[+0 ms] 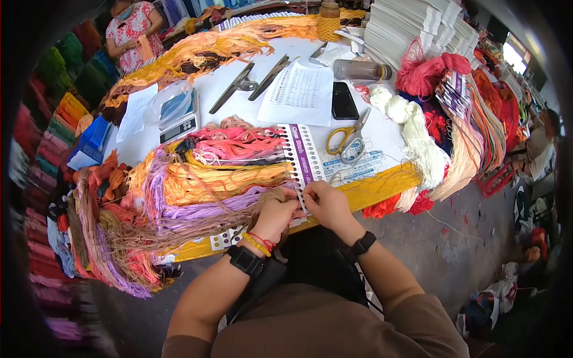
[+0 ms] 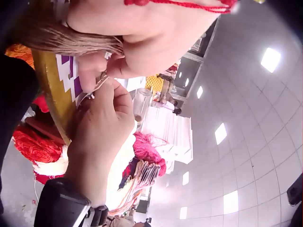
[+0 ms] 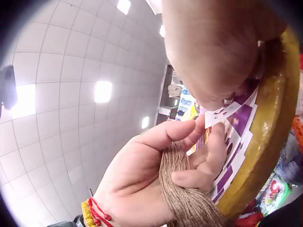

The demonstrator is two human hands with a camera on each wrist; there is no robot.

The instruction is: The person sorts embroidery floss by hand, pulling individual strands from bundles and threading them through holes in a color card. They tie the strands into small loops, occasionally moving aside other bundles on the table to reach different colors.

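Note:
My left hand [image 1: 277, 216] holds a skein of brown embroidery thread [image 3: 187, 201], with its ring and little fingers curled over the bundle in the right wrist view. Beside it, my right hand [image 1: 329, 206] pinches the end of a thin pale strand [image 2: 99, 85] between thumb and forefinger. Both hands meet at the lower end of a white and purple punched card [image 1: 304, 156]. Skeins in pink [image 1: 239, 143], yellow-orange [image 1: 227, 182] and lilac [image 1: 209, 206] run leftward from the holes on its left edge. My right fingertips are hidden in the right wrist view.
Right of the card lie yellow-handled scissors [image 1: 339, 140], a phone [image 1: 344, 100] and printed sheets [image 1: 298, 92]. Behind are metal clips [image 1: 236, 86], a scale [image 1: 180, 126] and stacked white cards [image 1: 406, 30]. White skeins [image 1: 412, 128] hang over the table's yellow edge [image 1: 382, 188]. Another person [image 1: 132, 36] stands across the table.

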